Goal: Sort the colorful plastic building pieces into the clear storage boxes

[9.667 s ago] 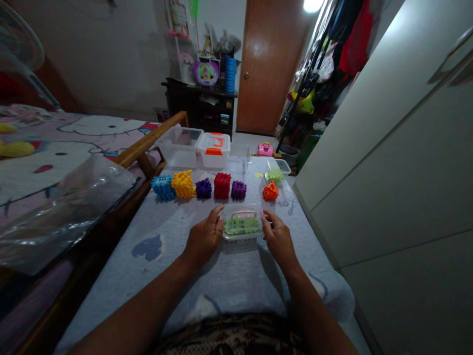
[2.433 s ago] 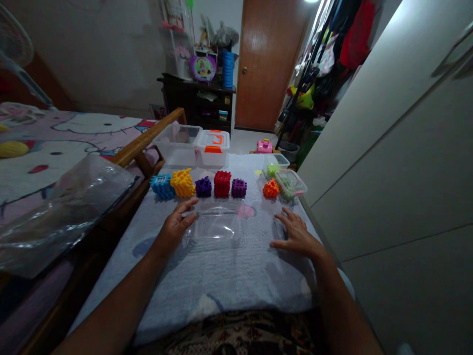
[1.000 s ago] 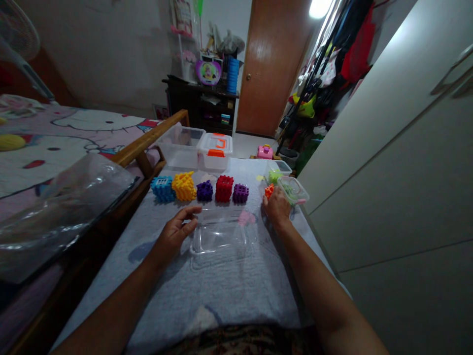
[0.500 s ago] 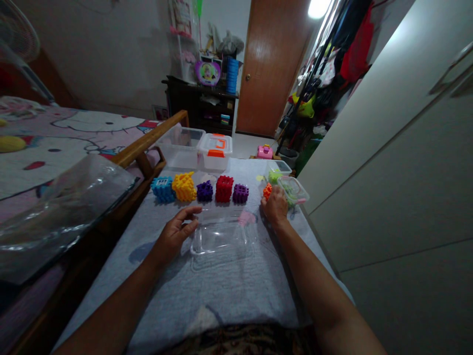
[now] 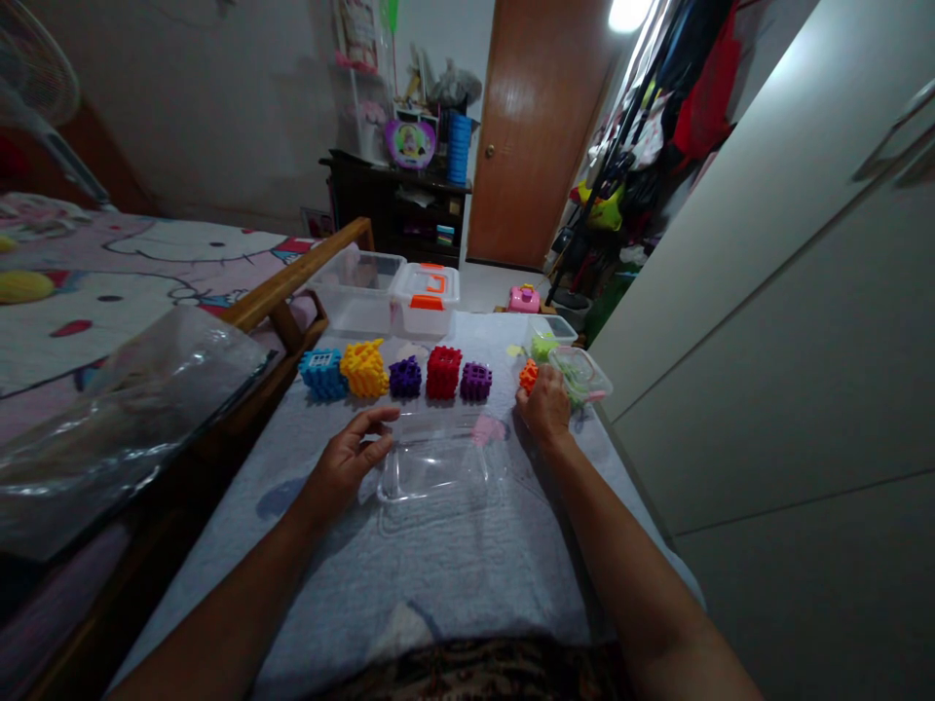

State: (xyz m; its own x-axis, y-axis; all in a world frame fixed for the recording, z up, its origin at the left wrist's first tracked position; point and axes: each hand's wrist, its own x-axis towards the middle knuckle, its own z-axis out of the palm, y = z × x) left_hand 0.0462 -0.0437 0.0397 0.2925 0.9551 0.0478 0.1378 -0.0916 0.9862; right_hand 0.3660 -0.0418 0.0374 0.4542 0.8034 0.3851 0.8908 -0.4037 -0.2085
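Observation:
An empty clear plastic box [image 5: 438, 465] lies on the grey cloth-covered table [image 5: 438, 574] in front of me. My left hand [image 5: 349, 460] rests open against the box's left edge, fingers spread. My right hand [image 5: 544, 404] has its fingers curled round the orange block cluster [image 5: 527, 374] at the far right. Beside that hand stands a closed clear box with green pieces [image 5: 582, 377]. Beyond the empty box runs a row of block cubes: blue [image 5: 322, 373], yellow [image 5: 363, 367], purple [image 5: 404, 377], red [image 5: 442, 371], purple [image 5: 475, 381].
Two larger clear bins, one with an orange-handled lid [image 5: 424, 298], sit at the table's far end. A small open tub of green pieces [image 5: 546, 338] stands behind the right hand. A bed with a clear plastic bag [image 5: 124, 409] lies left; a white wardrobe [image 5: 789, 292] stands right.
The box of green pieces that both hands held earlier now stands at the far right, and an empty box lies in front. My right hand reached to the orange cluster and closed on it.

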